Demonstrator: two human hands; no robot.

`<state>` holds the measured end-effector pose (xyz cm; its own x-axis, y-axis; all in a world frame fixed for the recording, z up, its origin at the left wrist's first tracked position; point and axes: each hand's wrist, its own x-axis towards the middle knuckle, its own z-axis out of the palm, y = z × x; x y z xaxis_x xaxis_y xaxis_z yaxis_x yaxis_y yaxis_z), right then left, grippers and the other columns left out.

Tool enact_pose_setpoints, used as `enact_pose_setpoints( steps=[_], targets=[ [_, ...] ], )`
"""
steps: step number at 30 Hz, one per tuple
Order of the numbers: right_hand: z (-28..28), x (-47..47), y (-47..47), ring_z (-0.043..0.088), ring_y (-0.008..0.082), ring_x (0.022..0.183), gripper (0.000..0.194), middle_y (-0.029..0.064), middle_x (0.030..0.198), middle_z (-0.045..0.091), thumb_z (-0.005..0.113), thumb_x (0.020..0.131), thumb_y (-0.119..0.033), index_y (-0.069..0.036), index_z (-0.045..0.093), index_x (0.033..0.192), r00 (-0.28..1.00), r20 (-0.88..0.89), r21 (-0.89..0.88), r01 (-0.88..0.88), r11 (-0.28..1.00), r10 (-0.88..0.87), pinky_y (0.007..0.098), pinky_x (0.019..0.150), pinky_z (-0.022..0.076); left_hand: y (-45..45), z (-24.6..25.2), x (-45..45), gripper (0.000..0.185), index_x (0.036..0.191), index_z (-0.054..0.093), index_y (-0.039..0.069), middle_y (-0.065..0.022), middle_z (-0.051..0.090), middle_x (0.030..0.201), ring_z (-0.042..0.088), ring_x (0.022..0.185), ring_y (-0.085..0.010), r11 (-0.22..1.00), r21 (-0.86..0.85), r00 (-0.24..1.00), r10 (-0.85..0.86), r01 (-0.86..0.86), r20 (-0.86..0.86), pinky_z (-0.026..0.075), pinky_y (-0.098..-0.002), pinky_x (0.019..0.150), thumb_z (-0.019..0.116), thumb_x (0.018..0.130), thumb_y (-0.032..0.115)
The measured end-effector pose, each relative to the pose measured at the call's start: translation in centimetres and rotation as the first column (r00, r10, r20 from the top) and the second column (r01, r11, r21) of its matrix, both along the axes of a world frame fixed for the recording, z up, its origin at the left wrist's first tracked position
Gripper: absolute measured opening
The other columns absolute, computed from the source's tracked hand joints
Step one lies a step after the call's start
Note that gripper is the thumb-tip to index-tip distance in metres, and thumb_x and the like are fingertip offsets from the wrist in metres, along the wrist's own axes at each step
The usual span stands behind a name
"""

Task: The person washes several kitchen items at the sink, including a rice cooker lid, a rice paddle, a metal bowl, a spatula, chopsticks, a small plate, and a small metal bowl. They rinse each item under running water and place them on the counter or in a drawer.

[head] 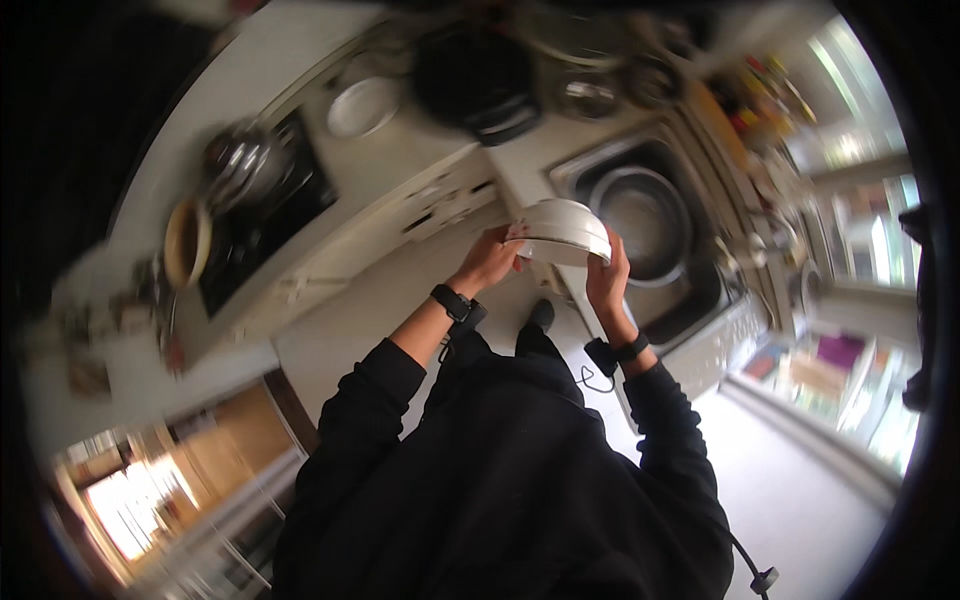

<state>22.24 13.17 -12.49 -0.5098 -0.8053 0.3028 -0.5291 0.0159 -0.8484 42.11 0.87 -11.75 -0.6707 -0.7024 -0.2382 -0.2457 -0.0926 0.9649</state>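
Note:
Between my two hands is a white bowl (pixel 562 225), tipped with its base facing up and away from me. Faint lines around its wall could mean more than one bowl is stacked; blur leaves that unclear. My left hand (pixel 487 259) grips the rim on the left, near a small reddish pattern. On the opposite side, my right hand (pixel 609 271) holds the rim with the thumb in front. The bowl is in the air, close to the near-left side of the sink (pixel 664 326). A large round metal pan (pixel 645 225) sits in that sink, partly behind the bowl.
Along the left counter are a dark stovetop (pixel 247 247), a shiny metal pot (pixel 244 161) and a tan-rimmed round container (pixel 187 241). Farther back stand a white plate or bowl (pixel 364 106) and a black cooking appliance (pixel 480 82). White drawers (pixel 450 195) line the counter front.

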Motion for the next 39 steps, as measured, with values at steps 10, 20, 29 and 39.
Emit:
enact_pose_setpoints(
  steps=[10, 20, 29, 39],
  targets=[
    [-3.9, 33.9, -3.7, 0.065, 0.0223, 0.056, 0.038, 0.0174, 0.082, 0.068, 0.052, 0.094, -0.017, 0.000, 0.049, 0.128, 0.703, 0.426, 0.283, -0.701, 0.654, 0.569, 0.0372, 0.055, 0.0547, 12.3, -1.6, 37.8, 0.036, 0.105, 0.065, -0.007, -0.0118, 0.072, 0.081, 0.070, 0.065, -0.0166, 0.768, 0.233, 0.802, 0.561, -0.597, 0.205, 0.053, -0.0299, 0.060, 0.051, 0.095, 0.025],
    [-6.7, 66.6, -2.4, 0.059, 0.0185, 0.051, 0.035, 0.0133, 0.076, 0.063, 0.051, 0.088, -0.015, 0.010, 0.053, 0.113, 0.511, 0.704, 0.392, -0.859, 0.330, 0.493, 0.0316, 0.045, 0.0486, 22.4, -3.4, 68.3, 0.050, 0.111, 0.065, -0.003, -0.0126, 0.071, 0.095, 0.069, 0.085, -0.0199, 0.624, 0.022, 0.610, 0.756, -0.781, 0.238, 0.053, -0.0320, 0.077, 0.064, 0.094, 0.044],
    [-12.1, 84.9, -7.5, 0.054, 0.0174, 0.046, 0.028, 0.0109, 0.068, 0.059, 0.049, 0.087, -0.012, 0.006, 0.053, 0.108, 0.466, 0.764, 0.377, -0.884, 0.276, 0.447, 0.0317, 0.041, 0.0447, 16.7, -8.9, 87.8, 0.048, 0.117, 0.063, -0.003, -0.0138, 0.071, 0.100, 0.069, 0.088, -0.0206, 0.524, 0.079, 0.522, 0.802, -0.848, 0.292, 0.053, -0.0345, 0.079, 0.062, 0.096, 0.040],
    [-21.5, 100.6, -14.3, 0.054, 0.0161, 0.044, 0.032, 0.0111, 0.071, 0.059, 0.046, 0.088, -0.010, 0.005, 0.048, 0.116, 0.606, 0.724, 0.545, -0.795, 0.265, 0.329, 0.0293, 0.040, 0.0448, 4.4, -23.2, 105.5, 0.042, 0.128, 0.058, 0.003, -0.0158, 0.068, 0.114, 0.068, 0.097, -0.0314, 0.271, -0.052, 0.231, 0.893, -0.961, 0.386, 0.052, -0.0393, 0.087, 0.061, 0.095, 0.028]
  ],
)
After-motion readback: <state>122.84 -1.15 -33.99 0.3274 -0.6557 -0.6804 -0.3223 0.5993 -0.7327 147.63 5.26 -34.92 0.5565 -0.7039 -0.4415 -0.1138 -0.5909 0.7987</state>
